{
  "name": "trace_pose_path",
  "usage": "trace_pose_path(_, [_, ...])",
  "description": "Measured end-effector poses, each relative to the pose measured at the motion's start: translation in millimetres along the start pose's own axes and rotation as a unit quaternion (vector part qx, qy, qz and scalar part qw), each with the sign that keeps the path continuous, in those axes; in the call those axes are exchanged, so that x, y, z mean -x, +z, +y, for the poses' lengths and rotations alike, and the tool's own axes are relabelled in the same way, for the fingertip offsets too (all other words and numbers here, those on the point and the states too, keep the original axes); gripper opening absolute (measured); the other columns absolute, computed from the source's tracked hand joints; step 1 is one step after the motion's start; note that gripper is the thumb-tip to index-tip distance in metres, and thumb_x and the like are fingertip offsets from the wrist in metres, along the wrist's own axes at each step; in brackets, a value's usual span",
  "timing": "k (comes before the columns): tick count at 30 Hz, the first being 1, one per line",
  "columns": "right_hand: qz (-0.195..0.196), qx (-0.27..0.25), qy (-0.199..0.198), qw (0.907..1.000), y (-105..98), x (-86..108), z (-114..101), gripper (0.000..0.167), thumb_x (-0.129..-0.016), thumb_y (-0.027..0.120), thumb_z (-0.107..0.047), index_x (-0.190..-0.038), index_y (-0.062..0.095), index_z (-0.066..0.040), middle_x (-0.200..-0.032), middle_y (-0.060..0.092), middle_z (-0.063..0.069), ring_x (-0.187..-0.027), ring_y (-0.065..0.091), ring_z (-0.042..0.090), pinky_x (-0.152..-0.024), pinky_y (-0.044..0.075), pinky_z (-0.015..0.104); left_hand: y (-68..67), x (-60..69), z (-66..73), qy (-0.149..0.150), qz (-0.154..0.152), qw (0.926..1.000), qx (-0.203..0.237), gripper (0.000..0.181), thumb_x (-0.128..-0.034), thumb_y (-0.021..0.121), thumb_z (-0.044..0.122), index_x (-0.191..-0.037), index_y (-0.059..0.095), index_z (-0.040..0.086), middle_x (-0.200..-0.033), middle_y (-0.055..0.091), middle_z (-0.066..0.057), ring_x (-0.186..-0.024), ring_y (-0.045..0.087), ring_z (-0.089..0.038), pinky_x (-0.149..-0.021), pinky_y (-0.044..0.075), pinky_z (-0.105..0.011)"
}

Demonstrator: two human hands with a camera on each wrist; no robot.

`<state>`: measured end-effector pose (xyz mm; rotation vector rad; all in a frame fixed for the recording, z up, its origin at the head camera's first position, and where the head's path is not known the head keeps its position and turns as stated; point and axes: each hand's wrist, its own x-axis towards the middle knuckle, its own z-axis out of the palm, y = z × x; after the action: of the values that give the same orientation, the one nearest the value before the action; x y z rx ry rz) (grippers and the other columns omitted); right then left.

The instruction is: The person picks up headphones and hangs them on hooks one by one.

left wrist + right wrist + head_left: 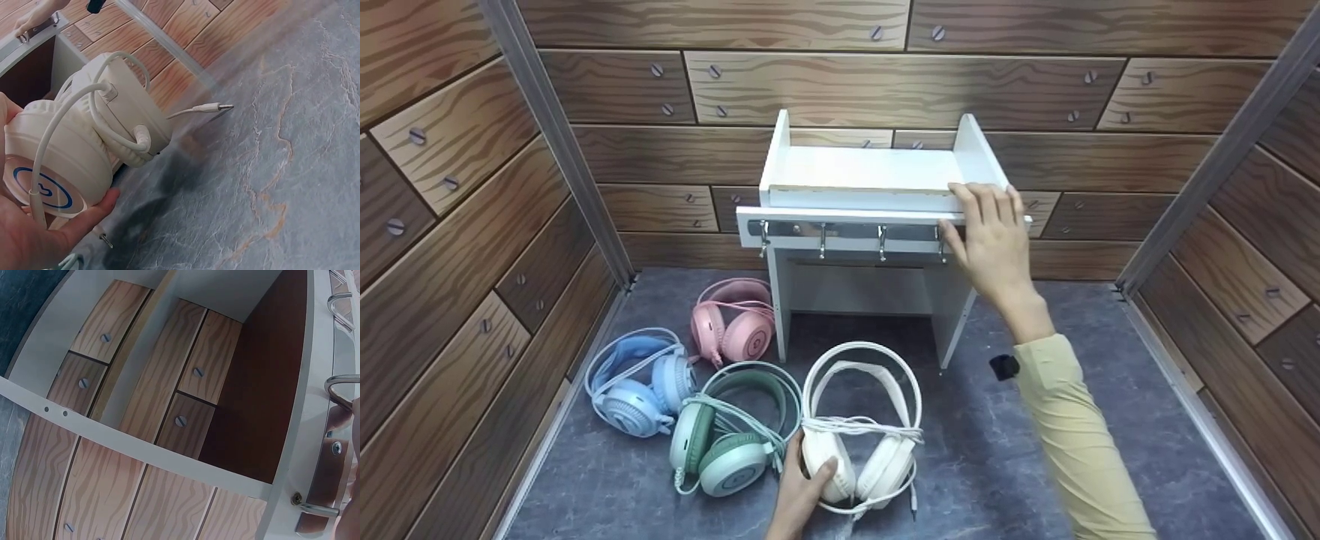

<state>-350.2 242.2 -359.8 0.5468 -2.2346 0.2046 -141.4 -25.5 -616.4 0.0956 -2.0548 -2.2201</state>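
Note:
White headphones (861, 442) with a cable wound across them are gripped at the left ear cup by my left hand (802, 487). In the left wrist view the thumb and fingers of that hand (34, 236) hold the cup of the white headphones (56, 152), and a plug dangles beside it. My right hand (997, 247) rests over the right end of the white shelf's front board, fingers on top and thumb near the rightmost hook. Several metal hooks (882, 244) line that board. At the right edge of the right wrist view, part of the hand (351, 478) shows beside the hooks (340, 391).
Green headphones (735, 465) lie just left of the white ones, with blue headphones (634, 405) farther left and pink headphones (735, 330) by the shelf's left leg. The white shelf (870, 169) stands near the back wall. A small black object (1003, 367) shows at the right cuff.

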Motion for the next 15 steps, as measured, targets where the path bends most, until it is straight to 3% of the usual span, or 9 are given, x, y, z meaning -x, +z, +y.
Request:
trace_pose_path(8, [-0.007, 0.000, 0.003, 1.0000, -1.9, -0.7, -0.9, 0.054, -0.106, 0.040, -0.047, -0.146, 0.044, -0.011, -0.135, 0.049, 0.016, -0.130, 0.040, 0.034, -0.120, 0.017, 0.051, -0.9, 0.2, 0.8, 0.016, -0.002, 0.9998, 0.015, 0.081, -0.0840, 0.071, 0.008, -0.148, 0.027, -0.015, -0.144, 0.046, -0.032, -0.126, 0.051, -0.029, -0.102, 0.040, -0.018])
trace_pose_path(15, [-0.009, 0.001, 0.004, 0.9999, -1.4, 0.3, -0.2, 0.054, -0.106, 0.040, -0.047, -0.146, 0.043, -0.012, -0.136, 0.048, 0.015, -0.131, 0.039, 0.035, -0.119, 0.017, 0.052, -2.2, 1.8, 3.0, 0.015, 0.008, 0.9999, -0.001, 0.081, -0.0831, 0.071, 0.010, -0.148, 0.030, -0.014, -0.144, 0.047, -0.032, -0.128, 0.050, -0.031, -0.103, 0.039, -0.020])
